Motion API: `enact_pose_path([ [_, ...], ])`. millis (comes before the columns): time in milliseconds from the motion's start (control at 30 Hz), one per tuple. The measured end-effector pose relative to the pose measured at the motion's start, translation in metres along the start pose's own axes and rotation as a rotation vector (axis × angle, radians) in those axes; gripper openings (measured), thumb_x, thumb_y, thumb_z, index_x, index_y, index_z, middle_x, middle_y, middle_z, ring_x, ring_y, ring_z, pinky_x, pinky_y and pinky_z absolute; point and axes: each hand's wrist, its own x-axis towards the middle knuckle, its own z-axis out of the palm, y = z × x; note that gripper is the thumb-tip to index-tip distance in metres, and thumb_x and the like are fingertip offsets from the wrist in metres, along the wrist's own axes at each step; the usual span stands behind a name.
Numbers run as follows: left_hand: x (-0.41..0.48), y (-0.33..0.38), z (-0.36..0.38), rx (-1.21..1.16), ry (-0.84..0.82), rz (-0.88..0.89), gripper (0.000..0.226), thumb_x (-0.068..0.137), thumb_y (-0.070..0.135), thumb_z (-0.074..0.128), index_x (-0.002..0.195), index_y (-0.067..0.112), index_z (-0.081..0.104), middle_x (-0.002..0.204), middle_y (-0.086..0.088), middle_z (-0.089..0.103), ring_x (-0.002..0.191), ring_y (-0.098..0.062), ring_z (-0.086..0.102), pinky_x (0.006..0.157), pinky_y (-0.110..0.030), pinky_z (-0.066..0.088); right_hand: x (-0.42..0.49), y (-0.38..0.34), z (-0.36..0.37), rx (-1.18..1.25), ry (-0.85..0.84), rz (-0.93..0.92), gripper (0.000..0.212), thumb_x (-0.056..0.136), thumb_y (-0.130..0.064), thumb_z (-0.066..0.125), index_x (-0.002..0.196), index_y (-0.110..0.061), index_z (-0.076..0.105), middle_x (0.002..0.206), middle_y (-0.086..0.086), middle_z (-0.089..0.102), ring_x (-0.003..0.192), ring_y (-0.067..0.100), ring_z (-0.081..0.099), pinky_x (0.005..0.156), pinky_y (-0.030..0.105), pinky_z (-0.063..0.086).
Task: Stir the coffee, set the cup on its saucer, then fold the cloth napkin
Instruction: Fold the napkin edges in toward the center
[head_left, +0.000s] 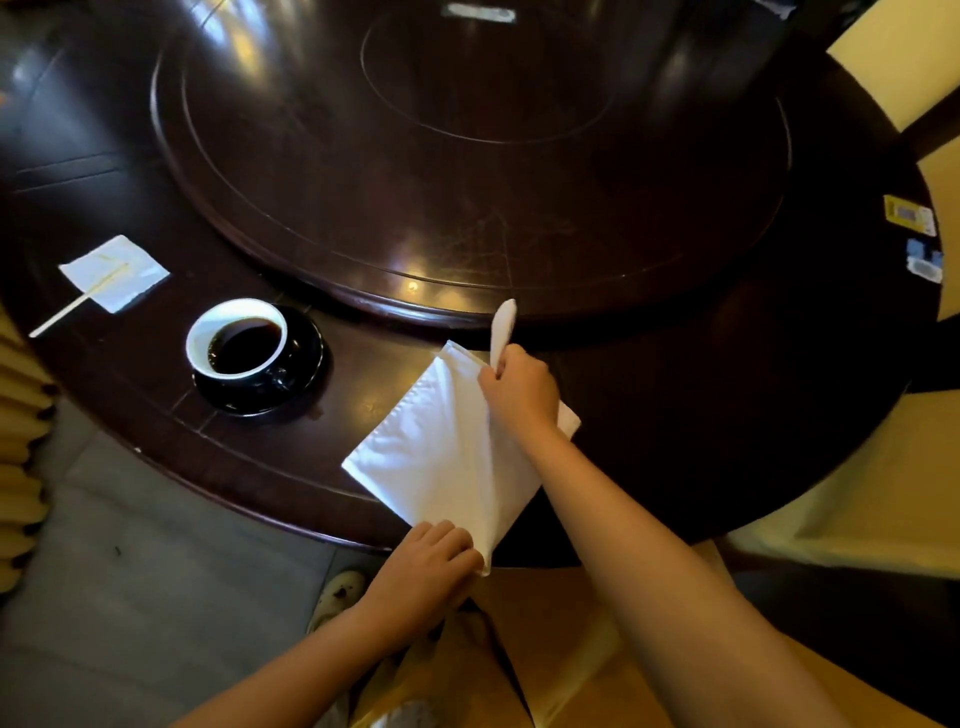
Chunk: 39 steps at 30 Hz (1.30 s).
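Left hand (431, 558), fingers curled, pinches the near corner of a smooth white cloth napkin (436, 447) lying partly folded at the near edge of the glossy dark wooden surface (156, 415). Right hand (519, 389) pinches its raised far corner. Farther left, a round white-lined cup (208, 332) holding black coffee (244, 345) stands on a dark saucer (306, 353). Beyond, a thin stirrer (62, 314) rests on a white paper square (124, 275).

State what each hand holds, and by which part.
Both hold the cloth napkin: the left hand pinches its near corner, the right hand grips its far corner.
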Motion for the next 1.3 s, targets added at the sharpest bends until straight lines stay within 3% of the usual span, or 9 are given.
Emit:
enact_pose_path([
  [100,0.005,-0.005,-0.011,-0.108,0.032,-0.127,0.010,0.085,0.031,0.053,0.092,0.024,0.056,0.087,0.005,0.060,0.078,-0.013,0.049,0.069,-0.023,0.031,0.002,-0.004,0.029,-0.019,-0.175,-0.049,0.022,0.092,-0.033,0.050,0.089,-0.011,0.052,0.094,0.013,0.062,0.082,0.028,0.056,0.065,0.031,0.035],
  [167,0.014,-0.016,-0.019,-0.173,0.098,-0.235,0.017,0.085,0.028,0.048,0.094,0.020,0.060,0.091,0.001,0.061,0.082,-0.017,0.051,0.070,-0.026,0.035,0.000,0.005,0.038,0.007,-0.248,-0.070,0.023,0.092,-0.035,0.050,0.089,-0.012,0.053,0.088,0.009,0.060,0.080,0.026,0.055,0.065,0.030,0.035],
  [333,0.049,-0.068,-0.040,-0.124,0.158,-0.536,0.031,0.085,0.026,0.047,0.108,0.015,0.064,0.109,-0.007,0.064,0.103,-0.028,0.055,0.086,-0.046,0.046,-0.024,0.041,0.030,-0.013,-0.094,-0.083,0.022,0.091,-0.026,0.050,0.106,-0.010,0.056,0.106,0.007,0.061,0.100,0.024,0.055,0.085,0.038,0.048],
  [533,0.105,-0.109,-0.047,-0.148,0.048,-0.726,0.042,0.088,0.025,0.058,0.127,0.013,0.050,0.123,-0.011,0.054,0.114,-0.030,0.045,0.095,-0.041,0.038,-0.089,0.072,0.046,-0.226,-0.160,-0.219,0.020,0.089,-0.037,0.052,0.094,-0.017,0.053,0.094,0.000,0.056,0.089,0.017,0.051,0.081,0.033,0.046],
  [633,0.125,-0.116,-0.048,-0.203,0.054,-0.766,0.038,0.086,0.027,0.060,0.121,0.013,0.055,0.112,-0.012,0.057,0.107,-0.031,0.048,0.088,-0.041,0.042,-0.099,0.084,0.057,-0.229,-0.063,-0.194,0.018,0.087,-0.033,0.057,0.089,-0.016,0.055,0.090,0.003,0.057,0.087,0.019,0.053,0.077,0.033,0.047],
  [800,0.143,-0.116,-0.046,-0.284,0.106,-0.801,0.016,0.084,0.021,0.061,0.090,0.006,0.066,0.090,-0.012,0.063,0.080,-0.028,0.057,0.066,-0.032,0.042,-0.094,0.083,0.061,-0.193,-0.025,-0.172,0.017,0.090,-0.029,0.053,0.080,-0.015,0.055,0.080,0.003,0.059,0.077,0.019,0.055,0.078,0.037,0.049],
  [933,0.150,-0.115,-0.043,-0.360,0.211,-0.838,0.019,0.087,0.022,0.058,0.101,0.010,0.065,0.096,-0.005,0.061,0.078,-0.016,0.052,0.068,-0.027,0.039,-0.088,0.079,0.062,-0.089,0.033,-0.136,0.019,0.091,-0.027,0.053,0.078,-0.014,0.057,0.075,0.001,0.060,0.072,0.016,0.056,0.078,0.031,0.046],
  [1133,0.152,-0.117,-0.040,-0.399,0.210,-0.840,0.020,0.088,0.024,0.057,0.103,0.010,0.063,0.098,-0.006,0.060,0.081,-0.015,0.053,0.062,-0.016,0.036,-0.088,0.080,0.075,-0.041,0.118,-0.133,0.021,0.088,-0.022,0.057,0.068,-0.014,0.054,0.064,-0.005,0.049,0.062,0.013,0.051,0.068,0.034,0.050],
  [1300,0.132,-0.093,-0.037,-0.254,0.345,-0.758,0.030,0.085,0.021,0.060,0.114,0.015,0.058,0.116,-0.008,0.054,0.109,-0.025,0.045,0.092,-0.037,0.040,-0.087,0.084,0.077,0.116,0.104,-0.123,0.020,0.091,-0.026,0.050,0.078,-0.014,0.059,0.075,-0.002,0.060,0.071,0.015,0.056,0.076,0.037,0.051],
])
